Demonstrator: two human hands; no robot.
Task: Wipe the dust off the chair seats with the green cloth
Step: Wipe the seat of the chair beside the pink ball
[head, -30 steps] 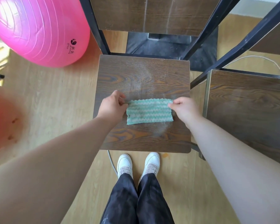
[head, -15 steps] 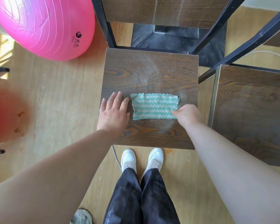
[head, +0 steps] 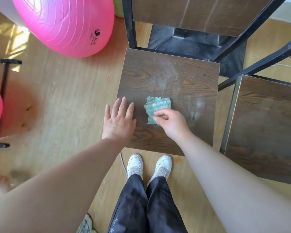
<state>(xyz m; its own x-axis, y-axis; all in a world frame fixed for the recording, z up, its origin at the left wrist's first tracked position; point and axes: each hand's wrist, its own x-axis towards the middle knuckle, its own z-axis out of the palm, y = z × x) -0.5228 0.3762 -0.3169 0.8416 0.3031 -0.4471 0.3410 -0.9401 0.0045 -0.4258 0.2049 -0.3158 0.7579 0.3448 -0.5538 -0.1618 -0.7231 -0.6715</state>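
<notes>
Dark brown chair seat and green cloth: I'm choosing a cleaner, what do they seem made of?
The dark brown chair seat looks like matt wood or wood-grain laminate: bold grain, thin flat edge. The green cloth seems fluffy microfibre or terry: fuzzy wavy stripes, soft ragged edges, crumpled where the right hand pinches it.

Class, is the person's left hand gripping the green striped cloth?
No, the left hand lies flat on the dark wooden chair seat, apart from the green cloth, which the right hand pinches.
</notes>
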